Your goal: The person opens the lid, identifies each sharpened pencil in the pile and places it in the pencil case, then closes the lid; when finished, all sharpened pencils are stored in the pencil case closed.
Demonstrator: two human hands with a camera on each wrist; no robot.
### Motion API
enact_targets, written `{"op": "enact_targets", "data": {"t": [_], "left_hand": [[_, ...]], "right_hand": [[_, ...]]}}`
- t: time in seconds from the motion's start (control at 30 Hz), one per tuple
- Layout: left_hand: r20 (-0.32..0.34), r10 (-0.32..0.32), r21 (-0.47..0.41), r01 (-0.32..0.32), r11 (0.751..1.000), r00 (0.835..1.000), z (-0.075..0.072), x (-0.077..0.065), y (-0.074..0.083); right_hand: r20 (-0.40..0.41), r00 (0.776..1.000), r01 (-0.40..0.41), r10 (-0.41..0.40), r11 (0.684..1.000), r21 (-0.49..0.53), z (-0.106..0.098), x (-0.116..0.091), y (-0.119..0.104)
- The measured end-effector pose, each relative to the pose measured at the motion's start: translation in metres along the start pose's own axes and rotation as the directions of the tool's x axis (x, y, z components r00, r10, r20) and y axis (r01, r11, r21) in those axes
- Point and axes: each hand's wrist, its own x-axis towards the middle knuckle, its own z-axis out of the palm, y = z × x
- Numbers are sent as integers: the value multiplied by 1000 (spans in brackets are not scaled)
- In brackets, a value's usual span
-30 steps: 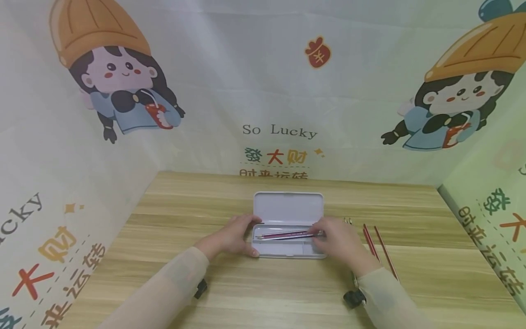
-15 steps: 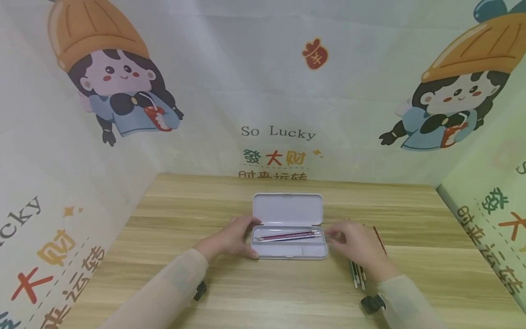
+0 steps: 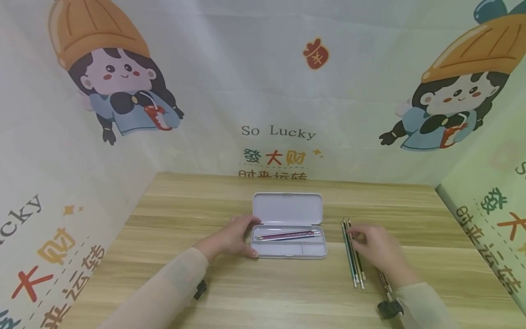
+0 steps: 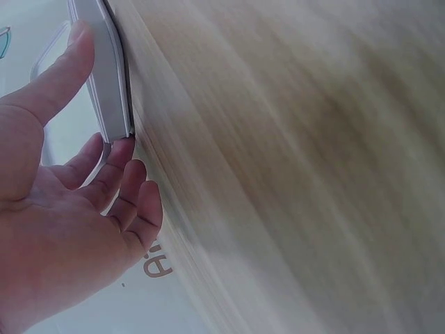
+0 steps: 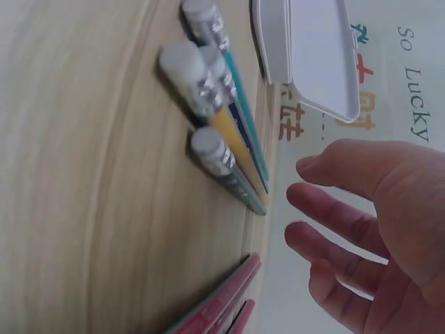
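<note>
A white pencil case (image 3: pixel 279 249) lies with its lid (image 3: pixel 287 208) raised, and a few pencils (image 3: pixel 287 236) rest in its long rear compartment. My left hand (image 3: pixel 235 236) holds the case's left end, thumb at the front corner and fingertips at the back. In the left wrist view, the thumb presses the case wall (image 4: pixel 110 76). Over the group of pencils on the table (image 3: pixel 352 265), right of the case, hovers my right hand (image 3: pixel 378 246). Its fingers are parted and hold nothing. Their white erasers (image 5: pixel 182 66) point toward the wrist camera; barrels are green, yellow and dark.
Red pencils (image 5: pixel 221 296) lie further right, mostly hidden under the right hand and wrist in the head view. Wood-grain table (image 3: pixel 230 292) runs back to a printed cloth wall (image 3: pixel 222 82), with cloth on both sides too.
My right hand has let go of a pencil in the case and moved right, over the loose pencils. The left hand has stayed on the case.
</note>
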Motion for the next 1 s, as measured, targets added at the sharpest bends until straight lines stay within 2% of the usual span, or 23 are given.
{"op": "enact_targets", "data": {"t": [0.37, 1.0], "left_hand": [[0, 10, -4, -10, 1000, 1000, 1, 0, -1], [13, 2, -23, -2, 1000, 1000, -1, 1, 0]], "right_hand": [[71, 995, -64, 72, 992, -108, -2, -4, 6], [146, 980, -116, 133, 986, -124, -3, -1, 6]]}}
